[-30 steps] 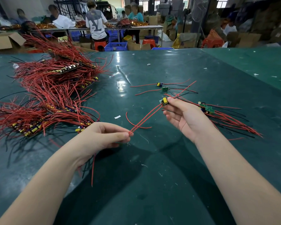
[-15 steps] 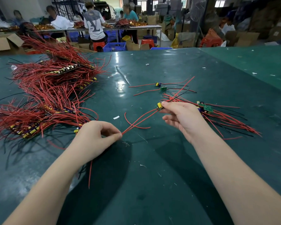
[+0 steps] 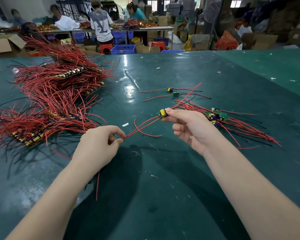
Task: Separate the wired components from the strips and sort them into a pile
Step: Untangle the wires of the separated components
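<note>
We hold one wired component (image 3: 162, 113) at frame centre, above green counter (image 3: 180, 196). Right hand (image 3: 191, 129) grip: thumb and forefinger pinch board edge, other fingers loosely curled. Left hand (image 3: 98, 146) grip: fingertips pinch ends of its red leads (image 3: 142, 125), drawn taut between hands. Sorted pile (image 3: 220, 118) lies just right of right hand. Two loose components (image 3: 173, 91) rest above centre. Unsorted strips (image 3: 50, 101) heaped at left and upper left.
</note>
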